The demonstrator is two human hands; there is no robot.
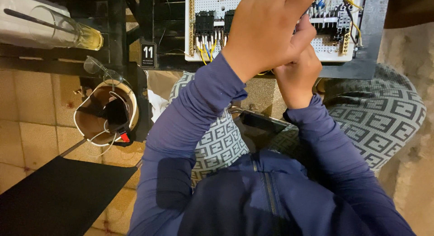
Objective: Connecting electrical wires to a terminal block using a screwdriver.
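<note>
From the head camera I look straight down on both arms in dark blue sleeves, reaching forward from the lap to the near edge of the white perforated panel (253, 1). The left hand (266, 30) is raised highest, its back turned toward me, wrist bent so the fingers (304, 37) curl down and to the right. The right hand (296, 75) sits just under and beside it, knuckles up, forearm coming in from the lower right. The two hands touch each other over the panel's lower edge (they overlap so closely that the fingertips are hidden).

I cannot tell whether either set of fingers is pinched on something or merely bunched; the left ones look drawn together, narrow, and the right ones are folded in, but what lies between them is covered.

The panel lies on the dark bench (361, 68), carrying black components (205, 21) with yellow wires (204, 53) left of the hands, and more wiring (348, 3) to their right. The hands meet just beside that right-hand cluster.

Off to the left, a round container (88, 123) with cables stands on the tiled floor, and a clear glass (68, 30) lies on its side.
</note>
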